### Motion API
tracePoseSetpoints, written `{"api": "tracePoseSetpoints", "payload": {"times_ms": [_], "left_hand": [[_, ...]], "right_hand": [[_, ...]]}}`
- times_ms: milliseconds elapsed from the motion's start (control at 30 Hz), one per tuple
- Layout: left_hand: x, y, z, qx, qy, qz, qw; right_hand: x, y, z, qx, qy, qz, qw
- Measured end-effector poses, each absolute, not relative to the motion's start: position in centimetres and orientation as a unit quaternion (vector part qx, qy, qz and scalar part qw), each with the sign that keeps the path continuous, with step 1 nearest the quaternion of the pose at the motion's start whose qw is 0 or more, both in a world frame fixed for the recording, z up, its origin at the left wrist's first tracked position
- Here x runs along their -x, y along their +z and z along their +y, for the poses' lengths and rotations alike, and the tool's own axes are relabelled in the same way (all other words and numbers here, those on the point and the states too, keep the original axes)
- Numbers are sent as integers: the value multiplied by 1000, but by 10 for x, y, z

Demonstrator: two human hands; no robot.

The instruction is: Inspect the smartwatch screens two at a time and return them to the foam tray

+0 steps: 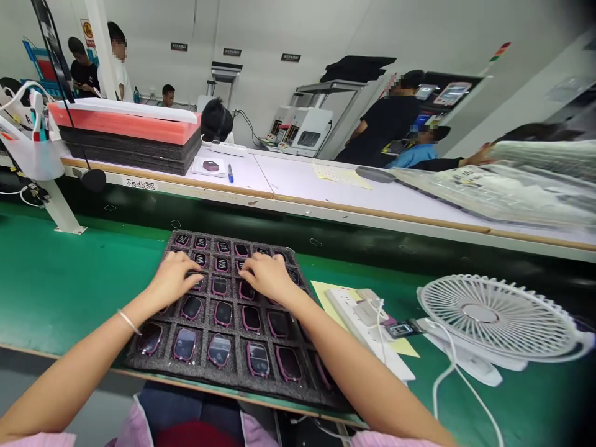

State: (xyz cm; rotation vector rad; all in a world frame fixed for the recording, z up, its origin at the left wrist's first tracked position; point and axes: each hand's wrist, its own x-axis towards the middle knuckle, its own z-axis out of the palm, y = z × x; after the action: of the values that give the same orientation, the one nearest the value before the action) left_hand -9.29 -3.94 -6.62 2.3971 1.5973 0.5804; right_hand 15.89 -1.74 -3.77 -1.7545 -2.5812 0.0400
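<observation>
A black foam tray (pixel 153 366) lies on the green bench in front of me, its cells filled with several small pink-rimmed devices with dark screens (pixel 223 313). My left hand (pixel 171 277) rests on the tray's middle-left cells, fingers curled down onto a device. My right hand (pixel 267 275) lies beside it on the middle-right cells, fingers bent over the devices there. What the fingertips grip is hidden. A thin bracelet (pixel 128 321) circles my left wrist.
A white table fan (pixel 496 320) lies at the right, next to a white power strip (pixel 367 329) on yellow paper. A white shelf (pixel 298 186) carries stacked foam sheets (pixel 125 133), a pen and clear trays (pixel 493 192). Several people work behind it.
</observation>
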Motion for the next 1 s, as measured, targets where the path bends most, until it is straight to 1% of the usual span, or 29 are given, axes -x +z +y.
{"api": "tracePoseSetpoints", "payload": {"times_ms": [33,100,200,267,400,467,533,567,600,633,667,733,767,800,833,900,1000], "left_hand": [[73,-65,-39,-825,177,529,86],[36,-64,-38,-825,128,549,50],[2,-66,-35,-817,112,564,44],[-5,-69,-33,-815,110,567,48],[0,-71,-32,-825,114,551,61],[3,-69,-32,-831,120,539,70],[6,-66,-32,-829,135,538,70],[7,-63,-32,-820,165,542,83],[7,-61,-32,-801,212,547,119],[8,-58,-33,-771,272,546,184],[8,-55,-33,-726,335,533,275],[7,-50,-35,-604,429,470,480],[6,-49,-36,-546,448,433,560],[6,-48,-37,-498,456,406,616],[5,-48,-37,-461,457,393,651],[4,-50,-38,-430,450,404,670],[4,-56,-39,-470,438,446,624]], "right_hand": [[-164,-39,-19,571,4,-821,-20],[-167,-46,-25,571,-8,-820,-43],[-164,-59,-34,572,-39,-818,-39],[-163,-64,-37,578,-27,-816,-20],[-169,-69,-37,595,87,-796,69],[-172,-72,-35,578,146,-794,114],[-175,-76,-34,544,199,-795,180],[-176,-78,-33,526,234,-786,227],[-177,-80,-31,506,285,-764,281],[-177,-81,-30,483,352,-729,333],[-177,-83,-29,457,430,-683,375],[-177,-84,-27,406,573,-574,420],[-177,-85,-26,384,625,-526,431],[-176,-85,-26,367,662,-485,439],[-175,-85,-26,353,688,-451,445],[-174,-85,-26,324,730,-398,451],[-174,-83,-29,294,760,-370,446]]}}
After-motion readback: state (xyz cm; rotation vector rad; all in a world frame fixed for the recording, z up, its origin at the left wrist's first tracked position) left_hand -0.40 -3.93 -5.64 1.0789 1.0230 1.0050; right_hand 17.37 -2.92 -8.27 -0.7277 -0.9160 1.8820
